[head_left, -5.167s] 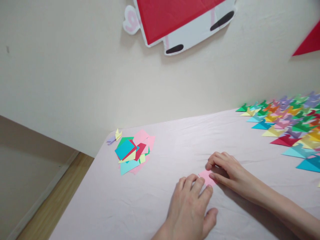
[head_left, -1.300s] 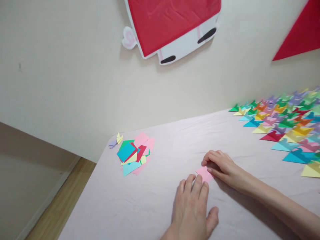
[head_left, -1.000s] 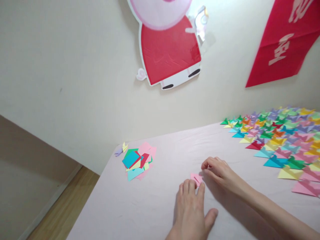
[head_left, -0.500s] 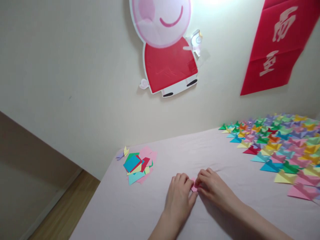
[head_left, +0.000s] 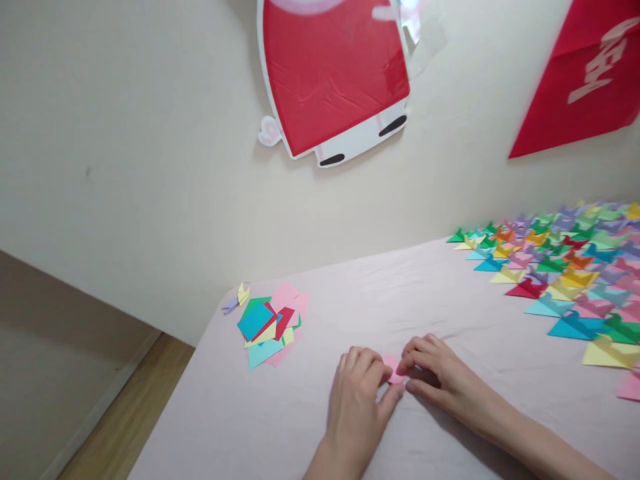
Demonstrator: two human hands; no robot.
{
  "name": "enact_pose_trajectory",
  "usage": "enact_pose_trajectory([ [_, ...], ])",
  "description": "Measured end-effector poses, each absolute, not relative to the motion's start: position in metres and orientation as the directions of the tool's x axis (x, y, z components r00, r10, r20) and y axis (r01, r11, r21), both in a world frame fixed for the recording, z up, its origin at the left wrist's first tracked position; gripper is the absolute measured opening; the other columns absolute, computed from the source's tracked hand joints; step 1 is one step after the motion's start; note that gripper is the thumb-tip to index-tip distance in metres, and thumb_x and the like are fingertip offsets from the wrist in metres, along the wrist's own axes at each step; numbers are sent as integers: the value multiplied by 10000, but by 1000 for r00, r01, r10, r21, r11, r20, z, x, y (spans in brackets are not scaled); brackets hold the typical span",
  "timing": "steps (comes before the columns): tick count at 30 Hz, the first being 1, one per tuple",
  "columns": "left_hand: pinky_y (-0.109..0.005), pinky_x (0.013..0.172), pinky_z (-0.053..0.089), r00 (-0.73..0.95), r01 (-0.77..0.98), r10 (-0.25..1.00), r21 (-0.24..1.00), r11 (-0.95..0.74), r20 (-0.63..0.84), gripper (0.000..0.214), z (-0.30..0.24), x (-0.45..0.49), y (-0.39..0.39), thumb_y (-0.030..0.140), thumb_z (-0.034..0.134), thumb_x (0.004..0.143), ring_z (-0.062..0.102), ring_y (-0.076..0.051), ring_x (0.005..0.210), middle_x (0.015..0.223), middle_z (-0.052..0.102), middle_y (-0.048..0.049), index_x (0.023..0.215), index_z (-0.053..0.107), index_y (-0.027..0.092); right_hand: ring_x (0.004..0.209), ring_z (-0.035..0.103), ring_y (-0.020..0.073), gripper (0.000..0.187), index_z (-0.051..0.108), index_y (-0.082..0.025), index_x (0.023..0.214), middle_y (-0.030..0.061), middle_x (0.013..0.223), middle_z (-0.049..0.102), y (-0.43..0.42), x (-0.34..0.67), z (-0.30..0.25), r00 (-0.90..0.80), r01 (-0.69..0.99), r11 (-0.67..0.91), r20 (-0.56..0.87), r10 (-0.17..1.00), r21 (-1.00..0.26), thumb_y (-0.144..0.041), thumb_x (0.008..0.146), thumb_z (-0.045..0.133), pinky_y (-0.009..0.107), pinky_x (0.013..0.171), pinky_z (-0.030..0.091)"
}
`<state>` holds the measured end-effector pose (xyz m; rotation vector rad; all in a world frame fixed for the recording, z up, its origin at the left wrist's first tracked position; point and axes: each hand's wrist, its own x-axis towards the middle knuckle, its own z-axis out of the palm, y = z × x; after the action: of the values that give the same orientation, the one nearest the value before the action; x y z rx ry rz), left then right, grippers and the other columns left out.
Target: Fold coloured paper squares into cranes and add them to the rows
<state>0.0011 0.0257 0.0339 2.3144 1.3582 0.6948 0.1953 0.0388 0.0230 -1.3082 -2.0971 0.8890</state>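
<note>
Two hands point(head_left: 357, 393) point(head_left: 440, 373), pale cloth point(head_left: 240, 427) (wall point(head_left: 125, 167) behind)

Matt pink paper point(head_left: 390, 362), creased cloth point(head_left: 270, 417)

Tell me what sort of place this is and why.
Perhaps a home or craft room, though the view cannot settle which: a cartoon cutout and a banner hang on the wall, and folded papers sit in rows on a cloth.
</note>
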Motion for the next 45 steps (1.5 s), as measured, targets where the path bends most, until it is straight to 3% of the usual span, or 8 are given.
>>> enact_pose_trajectory([
  [11, -343, 822, 417, 393, 666, 903, 625, -408, 170, 115, 41, -1, 29, 130, 706, 861, 532, -195, 934, 928, 633, 12, 894, 677, 237, 885, 549, 226, 97, 674, -220, 789, 31, 850, 665, 46, 190, 30, -391, 634, 280, 13, 920, -721, -161, 850, 625, 360, 791, 426],
  [19, -351, 809, 409, 376, 682, 913, 620, -388, 158, 139, 39, 1, 31, 100, 660, 877, 520, -199, 916, 899, 613, 6, 810, 611, 211, 843, 542, 222, 186, 675, -211, 733, 43, 808, 655, 49, 188, 32, -388, 639, 290, 26, 921, -712, -211, 888, 572, 373, 768, 427],
  [28, -383, 779, 407, 370, 806, 921, 453, -381, 117, 171, 31, 10, 39, 41, 526, 867, 478, -220, 902, 938, 543, -30, 800, 525, 198, 863, 524, 221, 169, 641, -202, 755, 55, 869, 601, 46, 188, 24, -354, 623, 300, 81, 932, -722, -190, 894, 545, 376, 773, 434],
  [45, -400, 743, 422, 372, 895, 925, 233, -380, 80, 155, 23, 19, 39, 49, 526, 834, 479, -246, 880, 925, 545, -47, 805, 509, 201, 824, 508, 223, 132, 581, -201, 757, 58, 849, 570, 45, 182, 19, -320, 688, 298, 92, 943, -662, -155, 868, 528, 386, 746, 419],
])
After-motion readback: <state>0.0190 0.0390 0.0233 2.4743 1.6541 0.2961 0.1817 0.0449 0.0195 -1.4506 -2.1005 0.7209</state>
